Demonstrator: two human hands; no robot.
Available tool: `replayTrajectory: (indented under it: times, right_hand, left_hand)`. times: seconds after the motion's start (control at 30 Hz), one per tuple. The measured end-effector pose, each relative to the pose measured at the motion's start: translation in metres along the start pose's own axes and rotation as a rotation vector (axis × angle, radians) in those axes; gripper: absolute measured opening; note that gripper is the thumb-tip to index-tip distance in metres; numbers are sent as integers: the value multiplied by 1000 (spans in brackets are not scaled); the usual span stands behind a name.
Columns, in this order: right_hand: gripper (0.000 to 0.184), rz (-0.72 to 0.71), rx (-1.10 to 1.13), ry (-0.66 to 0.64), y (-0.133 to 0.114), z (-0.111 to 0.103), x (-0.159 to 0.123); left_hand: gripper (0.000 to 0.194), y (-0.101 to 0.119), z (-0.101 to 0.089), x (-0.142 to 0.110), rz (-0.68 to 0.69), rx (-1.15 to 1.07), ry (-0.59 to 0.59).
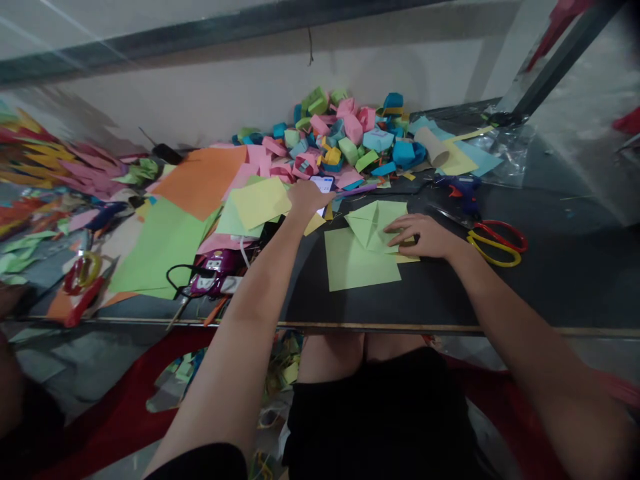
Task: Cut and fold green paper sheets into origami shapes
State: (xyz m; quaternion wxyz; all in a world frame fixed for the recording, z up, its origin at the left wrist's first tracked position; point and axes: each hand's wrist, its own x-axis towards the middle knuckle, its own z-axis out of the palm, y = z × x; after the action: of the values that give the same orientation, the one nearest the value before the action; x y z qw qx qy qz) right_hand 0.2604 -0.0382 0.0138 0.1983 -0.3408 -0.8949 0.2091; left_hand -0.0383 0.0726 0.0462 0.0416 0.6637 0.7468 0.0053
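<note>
My left hand (pixel 306 195) is at a phone (pixel 327 182) with a lit screen, lying by the paper pile. Its thumb stretches across the screen; the other fingers are mostly hidden. A purple pen-like stick (pixel 361 190) lies just right of the thumb. My right hand (pixel 423 235) rests with spread fingers on the right side of a folded light green paper (pixel 369 223), whose creases and raised flaps show. Partly beneath that lies a flat light green square sheet (pixel 353 267). A bit of yellow paper peeks out under my right hand.
Scissors (pixel 500 243) with red and yellow handles and a blue glue gun (pixel 463 190) lie right. Behind is a heap of folded paper pieces (pixel 350 130) and a cardboard tube (pixel 433 147). Left are coloured sheets (pixel 160 247), a purple device (pixel 213 270) and more scissors (pixel 83 273).
</note>
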Motion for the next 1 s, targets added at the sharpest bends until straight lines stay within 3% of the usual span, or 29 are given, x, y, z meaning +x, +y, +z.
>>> replayTrajectory:
  times: [0.53, 0.9, 1.0]
  right_hand:
    - [22, 13, -10, 8, 2, 1, -1]
    - [21, 13, -3, 0, 0, 1, -1]
    - [22, 39, -22, -23, 1, 0, -1]
  left_hand:
    - [89, -2, -1, 0, -10, -36, -4]
    - [77, 4, -7, 3, -8, -41, 1]
    - [71, 9, -10, -10, 39, -65, 129]
